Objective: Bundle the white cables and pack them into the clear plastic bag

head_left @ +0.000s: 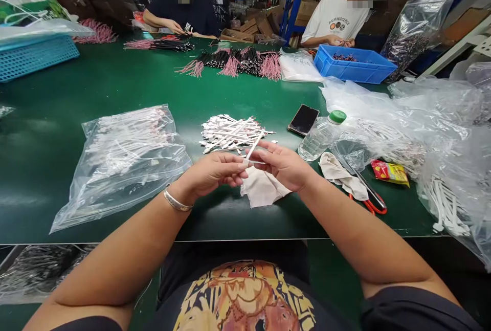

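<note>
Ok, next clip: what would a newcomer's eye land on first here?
The left hand and right hand meet at the centre above a pale cloth, pinching a thin white stick between them. Just behind them a loose pile of white sticks lies on the green table, with a big clear bag of similar pieces to the left. Two other people sit at the far side, one by a blue crate.

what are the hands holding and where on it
A thin white stick, pinched at its lower end between the fingertips of the left hand and the right hand; its upper end points up free.
</note>
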The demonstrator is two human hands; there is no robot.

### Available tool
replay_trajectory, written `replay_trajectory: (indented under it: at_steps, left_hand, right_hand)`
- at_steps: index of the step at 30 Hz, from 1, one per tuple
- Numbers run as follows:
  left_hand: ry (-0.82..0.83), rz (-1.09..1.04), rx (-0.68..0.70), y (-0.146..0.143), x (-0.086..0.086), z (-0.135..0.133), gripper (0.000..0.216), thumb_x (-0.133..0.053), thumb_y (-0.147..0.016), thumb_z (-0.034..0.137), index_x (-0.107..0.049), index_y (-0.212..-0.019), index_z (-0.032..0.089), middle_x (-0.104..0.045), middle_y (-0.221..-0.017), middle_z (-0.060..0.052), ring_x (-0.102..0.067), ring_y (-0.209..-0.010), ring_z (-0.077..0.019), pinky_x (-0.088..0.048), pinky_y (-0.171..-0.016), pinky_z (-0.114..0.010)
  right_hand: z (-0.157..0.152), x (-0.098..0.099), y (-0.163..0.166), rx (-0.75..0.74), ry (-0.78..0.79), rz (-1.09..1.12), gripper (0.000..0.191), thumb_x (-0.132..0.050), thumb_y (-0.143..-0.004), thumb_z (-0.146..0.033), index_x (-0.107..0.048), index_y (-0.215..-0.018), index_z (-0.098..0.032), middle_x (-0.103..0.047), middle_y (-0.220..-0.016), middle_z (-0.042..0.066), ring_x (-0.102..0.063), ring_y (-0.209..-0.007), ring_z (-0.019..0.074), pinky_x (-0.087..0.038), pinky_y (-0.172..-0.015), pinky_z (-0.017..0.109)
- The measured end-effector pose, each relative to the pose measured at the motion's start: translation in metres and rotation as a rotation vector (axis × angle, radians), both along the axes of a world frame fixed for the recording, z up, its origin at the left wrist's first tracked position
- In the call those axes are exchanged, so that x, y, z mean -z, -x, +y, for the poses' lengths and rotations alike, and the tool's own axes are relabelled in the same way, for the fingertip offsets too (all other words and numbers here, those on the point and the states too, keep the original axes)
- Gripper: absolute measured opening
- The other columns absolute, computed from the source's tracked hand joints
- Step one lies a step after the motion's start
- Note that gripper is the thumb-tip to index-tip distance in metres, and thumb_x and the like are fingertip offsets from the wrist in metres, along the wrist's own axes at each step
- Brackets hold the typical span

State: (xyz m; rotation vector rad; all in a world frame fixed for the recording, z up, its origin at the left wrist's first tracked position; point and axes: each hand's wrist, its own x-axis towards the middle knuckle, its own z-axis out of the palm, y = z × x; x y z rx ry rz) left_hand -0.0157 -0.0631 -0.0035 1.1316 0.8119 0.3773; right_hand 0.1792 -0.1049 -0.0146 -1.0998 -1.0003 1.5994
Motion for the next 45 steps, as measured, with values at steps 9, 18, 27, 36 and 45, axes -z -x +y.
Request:
replay_trajectory:
  at_steps: [9,18,27,36,45]
  left_hand:
    - [-0.077,0.060,0.173,-0.004,0.003,0.000,0.023,-0.069,-0.072,0.037,-0.068,-0.076,0.015,-0.060,-0.061,0.000,-0.053,-0.054,-0.0080,-0.040,-0.053,-0.020]
    - [-0.078,0.100,0.190,-0.004,0.006,0.001,0.025,-0.066,-0.076,0.038,-0.067,-0.086,0.015,-0.061,-0.068,-0.001,-0.053,-0.058,-0.0087,-0.042,-0.058,-0.020]
    - [-0.343,0.188,0.269,-0.006,0.008,-0.001,0.029,-0.058,-0.082,0.042,-0.069,-0.093,0.018,-0.063,-0.076,-0.001,-0.053,-0.064,-0.0104,-0.043,-0.060,-0.022]
    - [-0.453,0.204,0.111,-0.010,0.015,-0.003,0.026,-0.062,-0.078,0.044,-0.065,-0.088,0.020,-0.063,-0.077,0.000,-0.055,-0.067,-0.0123,-0.046,-0.062,-0.022]
    - [-0.521,0.294,0.042,-0.011,0.027,-0.003,0.036,-0.067,-0.072,0.049,-0.066,-0.096,0.023,-0.068,-0.090,-0.001,-0.062,-0.079,-0.0170,-0.049,-0.071,-0.024]
  right_hand:
    - [-0.003,0.017,-0.009,0.063,-0.014,0.051,0.034,-0.065,-0.079,-0.030,-0.056,-0.112,-0.024,-0.070,-0.105,0.003,-0.065,-0.098,0.0156,-0.051,-0.087,0.031]
    - [-0.006,0.019,-0.009,0.131,0.009,0.062,0.034,-0.064,-0.080,-0.028,-0.056,-0.112,-0.023,-0.070,-0.102,0.003,-0.065,-0.091,0.0131,-0.050,-0.080,0.026]
    - [-0.005,0.015,-0.004,0.132,0.003,0.013,0.040,-0.064,-0.080,-0.030,-0.055,-0.117,-0.018,-0.070,-0.106,0.008,-0.065,-0.095,0.0161,-0.049,-0.086,0.030]
    - [-0.059,-0.007,-0.011,-0.020,-0.408,-0.911,0.042,-0.048,-0.090,-0.031,-0.052,-0.129,-0.015,-0.058,-0.129,0.011,-0.053,-0.120,0.0228,-0.038,-0.103,0.037]
    - [-0.099,0.000,-0.143,0.489,0.113,-1.835,0.028,-0.040,-0.092,-0.025,-0.066,-0.096,-0.017,-0.070,-0.090,0.010,-0.062,-0.087,0.0219,-0.041,-0.075,0.029]
